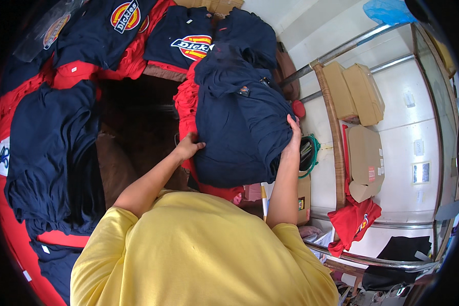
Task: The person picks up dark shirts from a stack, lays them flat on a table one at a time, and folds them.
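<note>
A stack of folded navy T-shirts (239,132) lies in front of me on top of red shirts (186,115). My left hand (189,147) is at the stack's left edge, its fingers closed on the cloth. At the right side, my right hand (294,136) presses along the folded edges with its fingers pointing away from me; part of its grip is hidden by the fabric. A small label (244,91) shows on the upper part of the stack.
More navy shirts (51,153) are piled at the left over red cloth. Printed navy shirts (181,41) lie at the back. To the right, a metal rail rack (352,48) holds cardboard boxes (362,94); a red shirt (354,224) hangs lower. A green-rimmed basket (315,153) stands beside my right hand.
</note>
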Action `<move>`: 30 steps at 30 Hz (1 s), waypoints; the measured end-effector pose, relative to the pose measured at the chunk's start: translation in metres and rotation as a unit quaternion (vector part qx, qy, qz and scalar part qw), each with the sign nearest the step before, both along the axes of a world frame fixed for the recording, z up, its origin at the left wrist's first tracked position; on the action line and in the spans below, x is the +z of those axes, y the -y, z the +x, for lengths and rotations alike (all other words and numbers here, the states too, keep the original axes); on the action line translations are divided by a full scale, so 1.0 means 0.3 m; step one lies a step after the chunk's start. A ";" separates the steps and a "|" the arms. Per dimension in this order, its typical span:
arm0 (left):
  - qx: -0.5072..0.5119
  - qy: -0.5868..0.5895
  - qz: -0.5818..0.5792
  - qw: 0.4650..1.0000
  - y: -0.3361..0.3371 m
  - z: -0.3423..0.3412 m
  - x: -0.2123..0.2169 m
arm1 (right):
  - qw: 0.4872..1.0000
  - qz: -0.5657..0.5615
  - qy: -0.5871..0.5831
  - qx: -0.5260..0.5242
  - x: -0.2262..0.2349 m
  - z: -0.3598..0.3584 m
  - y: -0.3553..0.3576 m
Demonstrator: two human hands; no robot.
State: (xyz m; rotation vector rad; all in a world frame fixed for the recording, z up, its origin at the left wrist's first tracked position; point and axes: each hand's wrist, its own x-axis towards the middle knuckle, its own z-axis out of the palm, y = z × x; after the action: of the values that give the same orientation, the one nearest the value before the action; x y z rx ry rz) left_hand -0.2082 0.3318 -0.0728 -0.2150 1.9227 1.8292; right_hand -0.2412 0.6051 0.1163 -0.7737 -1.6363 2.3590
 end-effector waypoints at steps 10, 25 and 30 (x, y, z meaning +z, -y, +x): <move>-0.061 -0.008 -0.184 0.981 0.122 0.071 0.177 | 0.999 -0.003 -0.003 0.035 -0.053 0.007 -0.034; 0.013 -0.097 0.237 0.967 0.001 0.065 0.495 | 0.662 0.659 -0.146 0.326 0.068 0.273 0.246; -0.046 -0.291 0.119 0.948 -0.172 0.064 0.546 | 0.841 0.484 -0.148 0.192 -0.058 0.178 0.124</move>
State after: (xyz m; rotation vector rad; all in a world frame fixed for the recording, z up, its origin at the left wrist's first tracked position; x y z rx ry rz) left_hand -0.1891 0.3835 0.0910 0.5451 1.9919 2.2030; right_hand -0.1878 0.5680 0.0990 0.1306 -2.5670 1.3212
